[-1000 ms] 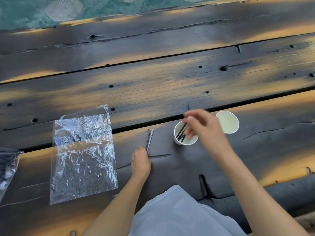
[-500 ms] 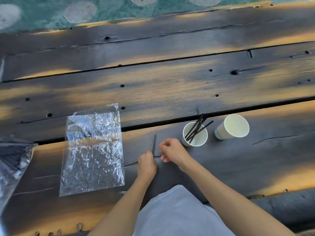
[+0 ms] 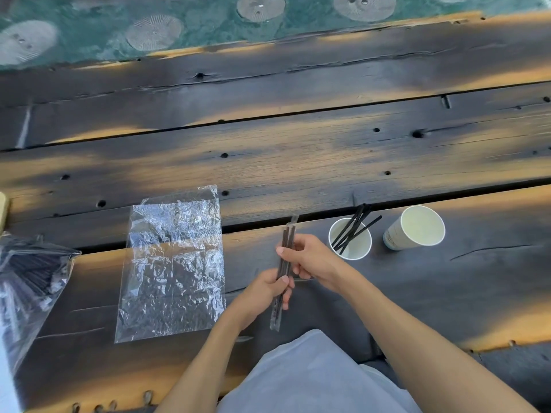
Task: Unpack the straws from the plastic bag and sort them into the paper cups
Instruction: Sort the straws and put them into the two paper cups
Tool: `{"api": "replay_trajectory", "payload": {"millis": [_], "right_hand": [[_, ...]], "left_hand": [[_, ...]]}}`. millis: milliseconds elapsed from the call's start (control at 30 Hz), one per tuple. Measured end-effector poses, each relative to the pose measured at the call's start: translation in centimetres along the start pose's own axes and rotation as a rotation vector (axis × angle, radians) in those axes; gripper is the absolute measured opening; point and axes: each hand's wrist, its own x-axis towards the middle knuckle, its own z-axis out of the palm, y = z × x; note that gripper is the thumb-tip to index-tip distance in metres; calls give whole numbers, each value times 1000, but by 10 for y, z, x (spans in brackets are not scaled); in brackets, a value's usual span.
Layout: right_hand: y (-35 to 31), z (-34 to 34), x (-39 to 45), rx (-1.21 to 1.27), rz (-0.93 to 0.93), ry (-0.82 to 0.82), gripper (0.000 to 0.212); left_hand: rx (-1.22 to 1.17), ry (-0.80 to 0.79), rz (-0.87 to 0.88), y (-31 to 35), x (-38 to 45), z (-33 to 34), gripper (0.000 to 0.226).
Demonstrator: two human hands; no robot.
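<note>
A thin clear sleeve of black straws (image 3: 286, 239) is held upright-ish above the dark wooden table (image 3: 268, 162). My left hand (image 3: 268, 289) grips its lower part and my right hand (image 3: 310, 259) pinches it higher up. To the right stands a white paper cup (image 3: 357, 251) with several black straws (image 3: 354, 226) leaning out of it. A second paper cup (image 3: 417, 228), tilted, shows nothing inside. A flat, crumpled clear plastic bag (image 3: 173, 263) lies to the left of my hands.
Another plastic bag (image 3: 26, 281) full of black straws lies at the table's left edge. Beyond the far edge of the table is green water with round lily pads (image 3: 153, 32). My light-grey clothing (image 3: 313, 377) fills the bottom middle.
My right hand left the cup, where straws now lean, and came back to the sleeve. Both hands have lifted the sleeve of straws off the table.
</note>
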Motion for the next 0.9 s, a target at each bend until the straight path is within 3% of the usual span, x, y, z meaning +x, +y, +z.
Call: {"api": "replay_trajectory", "payload": {"millis": [200, 333, 533, 667, 767, 900], "right_hand": [[-6, -17, -9, 104, -144, 149, 18], [-3, -24, -21, 37, -165, 153, 30], [-5, -43, -45, 59, -213, 217, 24], [-21, -82, -80, 156, -342, 456, 9], [-33, -125, -113, 332, -450, 706, 9], [-36, -173, -145, 482, -518, 981, 12]], "left_hand": [[-151, -43, -24, -14, -5, 4, 30], [-223, -72, -9, -16, -3, 11, 34], [-206, 5, 29, -8, 9, 23, 37], [94, 244, -14, -19, 26, 25, 24], [512, 441, -48, -34, 40, 16, 67], [965, 454, -148, -53, 51, 6, 99]]}}
